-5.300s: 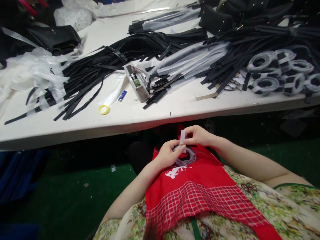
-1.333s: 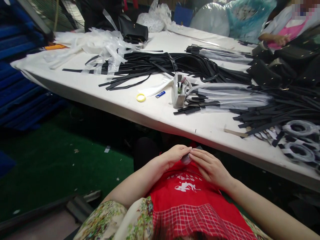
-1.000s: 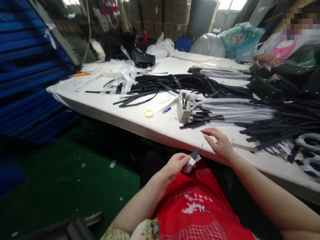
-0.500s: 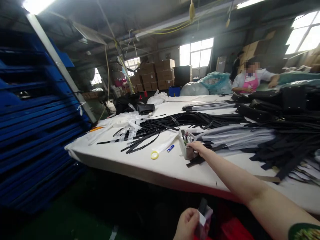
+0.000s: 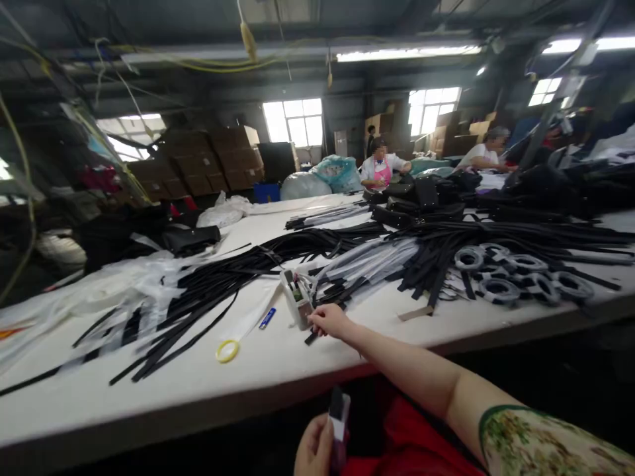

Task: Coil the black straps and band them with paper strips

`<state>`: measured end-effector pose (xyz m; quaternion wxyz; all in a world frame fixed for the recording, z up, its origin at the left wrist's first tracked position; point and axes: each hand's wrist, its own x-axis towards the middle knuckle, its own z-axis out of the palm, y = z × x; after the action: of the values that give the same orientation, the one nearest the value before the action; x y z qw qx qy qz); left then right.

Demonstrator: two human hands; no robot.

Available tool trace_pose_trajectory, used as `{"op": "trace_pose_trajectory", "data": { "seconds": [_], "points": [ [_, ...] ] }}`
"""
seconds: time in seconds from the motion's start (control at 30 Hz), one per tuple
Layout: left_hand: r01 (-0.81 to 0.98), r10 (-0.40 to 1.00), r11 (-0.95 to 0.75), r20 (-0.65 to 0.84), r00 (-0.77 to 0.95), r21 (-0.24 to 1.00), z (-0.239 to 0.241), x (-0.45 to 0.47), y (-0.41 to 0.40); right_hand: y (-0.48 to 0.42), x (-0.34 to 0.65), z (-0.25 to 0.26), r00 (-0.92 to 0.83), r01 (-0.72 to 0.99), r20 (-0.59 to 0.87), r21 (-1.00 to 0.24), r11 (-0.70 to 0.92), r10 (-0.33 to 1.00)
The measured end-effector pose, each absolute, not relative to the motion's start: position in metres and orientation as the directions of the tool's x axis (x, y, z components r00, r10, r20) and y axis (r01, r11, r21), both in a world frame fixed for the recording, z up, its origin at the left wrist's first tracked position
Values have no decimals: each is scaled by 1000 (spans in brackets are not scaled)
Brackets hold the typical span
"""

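My left hand [image 5: 315, 446] is closed below the table edge. It pinches a black strap end [image 5: 337, 400] with a white piece wrapped on it and clear plastic around it. My right hand [image 5: 330, 320] reaches over the table with its fingers pinched at the near end of a pale grey holder that looks like a tape dispenser [image 5: 296, 304]. Whatever those fingertips hold, if anything, is too small to make out. Left of the holder lie a small blue object [image 5: 266, 318] and a yellow ring [image 5: 227, 351].
Long black straps [image 5: 208, 291] spread across the white table [image 5: 188, 396]. Strips in clear wrapping [image 5: 372, 258] lie behind my right hand. Coiled grey rolls [image 5: 499, 291] sit at the right. Black bags [image 5: 426, 192] are piled at the back, near a co-worker in a pink apron [image 5: 381, 173].
The view has swung right, bringing the coiled rolls and more people into sight. My right hand has moved from the holder's middle to its near end. My left hand still grips the strap.
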<state>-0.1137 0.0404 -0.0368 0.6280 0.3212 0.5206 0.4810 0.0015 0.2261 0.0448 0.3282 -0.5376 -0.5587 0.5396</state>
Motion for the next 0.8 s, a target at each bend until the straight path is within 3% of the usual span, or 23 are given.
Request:
{"op": "trace_pose_trajectory", "data": {
  "seconds": [0.13, 0.27, 0.47, 0.8],
  "points": [
    [-163, 958, 177, -208, -196, 971, -6, -114, 40, 161, 23, 56, -417, 202, -206, -971, -131, 885],
    [-122, 954, 134, -161, -251, 983, -4, -110, 49, 117, 45, 57, -582, 215, -186, -974, -71, 792],
    [-1, 961, 73, -71, -268, 997, -7, -106, 49, 101, 50, 40, -610, 283, -283, -950, -130, 740],
    [85, 964, 92, -67, -257, 992, -2, -105, 39, 108, 49, 23, -607, 329, -353, -927, -180, 711]
  ]
}}
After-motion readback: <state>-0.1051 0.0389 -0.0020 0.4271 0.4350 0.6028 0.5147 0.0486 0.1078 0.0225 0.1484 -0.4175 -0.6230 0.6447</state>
